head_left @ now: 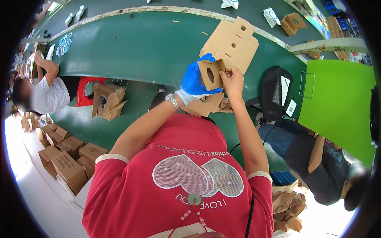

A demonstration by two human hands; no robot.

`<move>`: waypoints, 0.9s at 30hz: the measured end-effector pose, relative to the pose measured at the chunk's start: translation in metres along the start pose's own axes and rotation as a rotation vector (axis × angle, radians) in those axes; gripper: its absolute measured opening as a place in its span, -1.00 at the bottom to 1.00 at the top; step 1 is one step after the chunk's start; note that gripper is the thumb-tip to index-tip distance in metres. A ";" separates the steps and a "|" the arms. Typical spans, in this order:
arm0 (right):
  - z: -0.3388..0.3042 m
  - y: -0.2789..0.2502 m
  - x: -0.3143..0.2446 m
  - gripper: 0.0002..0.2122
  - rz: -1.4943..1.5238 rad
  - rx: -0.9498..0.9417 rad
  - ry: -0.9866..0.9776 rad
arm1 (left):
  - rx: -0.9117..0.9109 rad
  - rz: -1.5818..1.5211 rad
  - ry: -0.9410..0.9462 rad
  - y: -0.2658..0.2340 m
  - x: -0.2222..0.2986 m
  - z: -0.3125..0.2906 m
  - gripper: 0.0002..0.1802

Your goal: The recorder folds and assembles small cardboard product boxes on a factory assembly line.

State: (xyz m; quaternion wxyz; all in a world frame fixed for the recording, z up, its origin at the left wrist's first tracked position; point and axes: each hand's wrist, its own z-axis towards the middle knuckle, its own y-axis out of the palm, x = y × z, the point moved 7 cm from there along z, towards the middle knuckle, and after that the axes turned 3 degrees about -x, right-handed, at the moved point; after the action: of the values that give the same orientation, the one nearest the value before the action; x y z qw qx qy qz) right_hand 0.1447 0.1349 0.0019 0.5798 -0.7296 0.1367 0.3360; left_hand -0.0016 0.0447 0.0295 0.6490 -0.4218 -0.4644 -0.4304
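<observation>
A small brown cardboard box (pixel 204 73) with an oval hole in its face is held up between my hands, over the near edge of the green table. My left hand (pixel 193 81), in a blue glove, wraps around the box from the left. My bare right hand (pixel 233 82) pinches the box's right side by the flap. Just beyond lie flat cardboard blanks (pixel 238 49) with round holes and slots, overlapping in a pile. Below my hands, another piece of cut cardboard (pixel 202 105) sits near my body.
A black bag (pixel 274 93) and a lime-green panel (pixel 337 103) stand to the right, beside a person in dark clothes (pixel 317 158). Another person in white (pixel 49 89) works at the far left near a red stool (pixel 82 91). An opened carton (pixel 108 101) stands under the green table (pixel 131 47).
</observation>
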 end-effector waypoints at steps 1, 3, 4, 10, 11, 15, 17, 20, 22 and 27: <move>0.000 0.000 -0.004 -0.78 -0.039 0.004 -0.031 | -0.012 0.113 0.067 0.000 0.003 0.002 0.15; 0.003 0.006 -0.008 -0.79 -0.083 0.025 -0.096 | 0.012 0.393 0.220 0.002 0.013 0.000 0.19; 0.004 0.006 -0.013 -0.79 -0.122 0.055 -0.150 | 0.018 0.395 0.220 0.002 0.017 0.000 0.19; 0.009 0.006 -0.018 -0.86 0.045 -0.158 -0.283 | -0.195 0.445 0.153 -0.010 0.020 -0.017 0.09; 0.003 0.014 -0.020 -0.87 0.094 -0.248 -0.306 | -0.208 0.263 0.150 -0.017 0.015 -0.027 -0.03; -0.019 0.036 -0.053 -0.83 0.201 -0.377 -0.459 | -0.291 0.468 0.053 -0.032 -0.060 -0.048 -0.24; -0.021 0.034 -0.048 -0.83 0.142 -0.421 -0.363 | -0.356 0.475 0.075 -0.026 -0.039 -0.035 -0.33; -0.015 0.031 -0.010 -0.81 0.699 -0.551 -0.069 | -0.313 0.528 0.175 -0.022 -0.017 -0.022 -0.55; -0.028 0.019 0.012 -0.71 0.824 -0.611 0.076 | -0.466 0.525 -0.138 -0.015 -0.033 -0.015 -0.61; -0.065 0.009 -0.015 -0.61 0.490 -0.421 -0.113 | -0.498 0.585 -0.125 -0.017 -0.040 -0.011 -0.63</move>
State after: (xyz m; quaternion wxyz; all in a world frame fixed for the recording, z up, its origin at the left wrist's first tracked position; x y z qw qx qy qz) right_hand 0.1497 0.0689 0.0117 0.3249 -0.7589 0.2034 0.5264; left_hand -0.0227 0.0366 -0.0089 0.5924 -0.7065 -0.2445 -0.3002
